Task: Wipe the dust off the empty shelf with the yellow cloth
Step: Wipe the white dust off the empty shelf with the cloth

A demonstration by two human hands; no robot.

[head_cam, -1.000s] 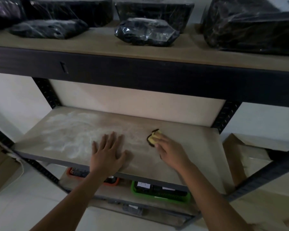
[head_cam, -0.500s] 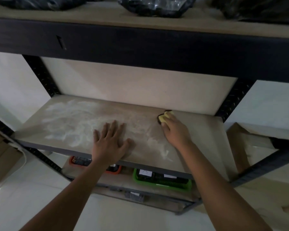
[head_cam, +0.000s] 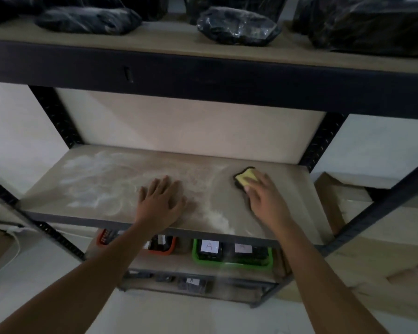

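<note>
While the left hand (head_cam: pixel 161 201) rests flat near the front edge of the empty shelf (head_cam: pixel 295 189), fingers spread and holding nothing, the right hand (head_cam: pixel 266 196) presses the yellow cloth (head_cam: pixel 245 178) further back, fingers curled over its near end. Pale powdery dust (head_cam: pixel 89 182) lies thickest to the left of both hands, so the cloth's next pass runs leftward across matte board; the left hand is nearer it. Crinkly black bags (head_cam: pixel 237 26) sit above.

Head view, down onto shelf (head_cam: pixel 299 189).
</note>
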